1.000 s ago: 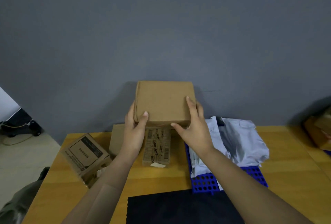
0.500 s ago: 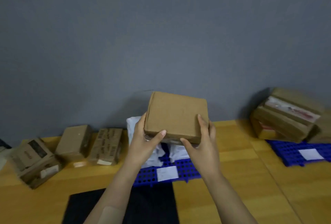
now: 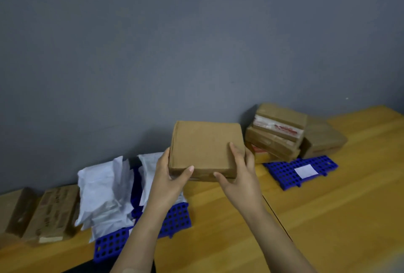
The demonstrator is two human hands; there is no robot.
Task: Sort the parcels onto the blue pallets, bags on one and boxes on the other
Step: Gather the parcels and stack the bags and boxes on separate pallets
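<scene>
Across the whole upper part, a plain grey wall [image 3: 196, 43]. Below it, from edge to edge, a yellow wooden surface [image 3: 338, 218]. Left of centre on the surface, the left pallet [image 3: 175, 222], blue and perforated, under a heap of crumpled white bags [image 3: 105, 194] that leaves only its near edge bare. Well apart to the right, the right pallet [image 3: 284, 172], also blue, bare at its near part. At its back, against the wall, a stack of brown boxes [image 3: 277, 135], the top one with a red-and-white strip on its side. Just beside the stack on the right, a further brown box [image 3: 323, 141]; cannot tell whether on the pallet or on the surface. Up in the air between the two pallets, just left of the stack, the carried box [image 3: 203, 146]: flat, brown cardboard, plain on top, touching neither pallet. At the far left of the surface, side by side, two loose boxes [image 3: 54, 213], blurred. On the carried box, both grips clamped tight: left hand [image 3: 168, 181] at the near left corner, thumb on top and fingers along the side; right hand [image 3: 240, 176] at the near right corner, fingers over the top and thumb at the front edge. Smallest of all, a white label [image 3: 305, 171] flat on the right pallet.
</scene>
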